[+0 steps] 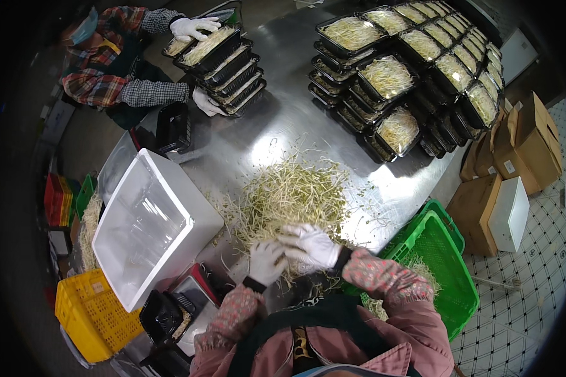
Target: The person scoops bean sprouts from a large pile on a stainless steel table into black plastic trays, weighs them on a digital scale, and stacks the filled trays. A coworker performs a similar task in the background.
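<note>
A loose heap of sprouts with pale stems and small green leaves lies on the steel table before me. Both my hands wear white gloves and meet at the heap's near edge. My left hand is low beside the sprouts, its fingers bent towards the other hand. Palm down, my right hand reaches leftwards across the sprouts, its fingertips overlapping the left fingers. Some sprouts show between and below the gloves. The undersides of both hands are hidden and slightly blurred, so I cannot tell whether they grip any strands.
Left stands a white foam box, near a yellow crate, a scale and black trays. A co-worker holds stacked sprout trays. Packed trays fill the back right. A green crate and cardboard boxes stand right.
</note>
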The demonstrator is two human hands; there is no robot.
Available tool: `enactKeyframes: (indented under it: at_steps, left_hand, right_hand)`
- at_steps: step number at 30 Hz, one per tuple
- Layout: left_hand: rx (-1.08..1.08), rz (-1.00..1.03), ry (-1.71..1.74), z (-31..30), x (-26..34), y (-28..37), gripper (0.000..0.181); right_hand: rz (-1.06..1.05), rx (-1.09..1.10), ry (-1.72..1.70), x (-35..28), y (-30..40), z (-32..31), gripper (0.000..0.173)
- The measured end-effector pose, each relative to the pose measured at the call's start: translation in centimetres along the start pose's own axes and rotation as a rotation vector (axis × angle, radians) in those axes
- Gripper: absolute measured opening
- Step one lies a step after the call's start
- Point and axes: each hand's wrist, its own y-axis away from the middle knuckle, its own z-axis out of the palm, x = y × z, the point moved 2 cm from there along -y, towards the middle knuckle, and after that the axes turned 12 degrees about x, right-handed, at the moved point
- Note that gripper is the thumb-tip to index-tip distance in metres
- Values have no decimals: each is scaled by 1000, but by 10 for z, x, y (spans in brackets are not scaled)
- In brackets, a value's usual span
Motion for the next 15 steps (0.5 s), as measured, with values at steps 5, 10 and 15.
enactKeyframes:
  at_steps: [5, 10, 15]
  left_hand:
    - [433, -169, 134, -53, -5, 53, 18]
    - [690, -685, -72, -21, -71, 76, 31]
    - [443, -705, -40, -12, -76, 18, 64]
  right_hand:
    - [171, 153, -400, 71, -23, -65, 29]
    - [145, 734, 219, 212, -131, -91, 48]
    - [381, 231, 588, 179, -215, -17, 70]
